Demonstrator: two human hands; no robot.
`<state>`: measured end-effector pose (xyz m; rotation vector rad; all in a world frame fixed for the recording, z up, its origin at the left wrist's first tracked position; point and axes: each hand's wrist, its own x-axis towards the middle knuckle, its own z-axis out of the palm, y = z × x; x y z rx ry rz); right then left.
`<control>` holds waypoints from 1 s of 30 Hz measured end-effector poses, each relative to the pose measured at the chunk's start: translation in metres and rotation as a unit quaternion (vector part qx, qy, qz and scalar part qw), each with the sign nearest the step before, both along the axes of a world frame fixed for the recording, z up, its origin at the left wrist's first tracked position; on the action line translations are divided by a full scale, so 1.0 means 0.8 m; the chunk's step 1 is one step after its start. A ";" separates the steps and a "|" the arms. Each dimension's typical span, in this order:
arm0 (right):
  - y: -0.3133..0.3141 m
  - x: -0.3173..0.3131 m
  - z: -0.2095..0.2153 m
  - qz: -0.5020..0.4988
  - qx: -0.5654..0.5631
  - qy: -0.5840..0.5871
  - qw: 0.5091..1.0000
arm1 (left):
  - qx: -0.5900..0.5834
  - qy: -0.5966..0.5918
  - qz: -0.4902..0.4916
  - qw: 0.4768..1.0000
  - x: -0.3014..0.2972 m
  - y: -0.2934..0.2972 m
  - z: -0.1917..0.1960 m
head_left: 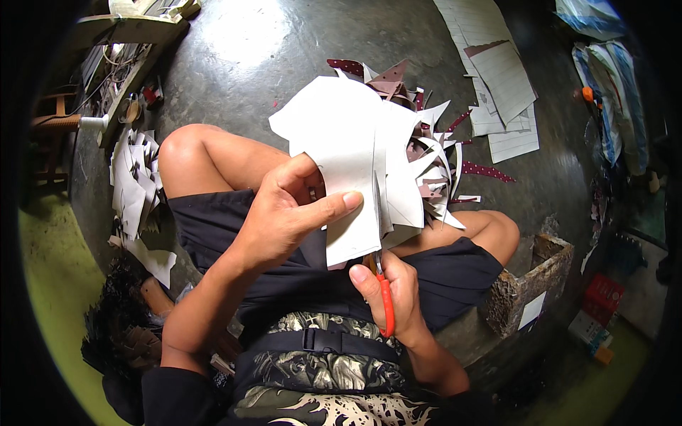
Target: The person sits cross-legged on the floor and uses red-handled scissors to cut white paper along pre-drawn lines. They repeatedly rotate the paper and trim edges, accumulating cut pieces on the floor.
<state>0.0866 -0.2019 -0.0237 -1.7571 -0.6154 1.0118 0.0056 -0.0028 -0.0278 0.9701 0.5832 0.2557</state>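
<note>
Left hand (284, 213) raised over lap, thumb stretched right, fingers clamped on white paper sheet (355, 163). Right hand (394, 295) below, near body, closed around orange-handled scissors (382, 284); blades point up into sheet's lower edge. Paper scraps (433, 142) lie behind sheet, far side.

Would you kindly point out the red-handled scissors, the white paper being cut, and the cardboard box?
red-handled scissors (386, 302), head view, on the red handle.
white paper (348, 142), head view, on its broad blank middle.
cardboard box (529, 284), head view, on its front wall.

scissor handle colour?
Orange-red, on the scissors in the right hand; head view.
</note>
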 end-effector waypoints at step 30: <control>-0.011 -0.003 -0.033 -0.024 0.083 -0.050 0.995 | -0.042 0.029 0.018 0.999 0.007 -0.024 0.005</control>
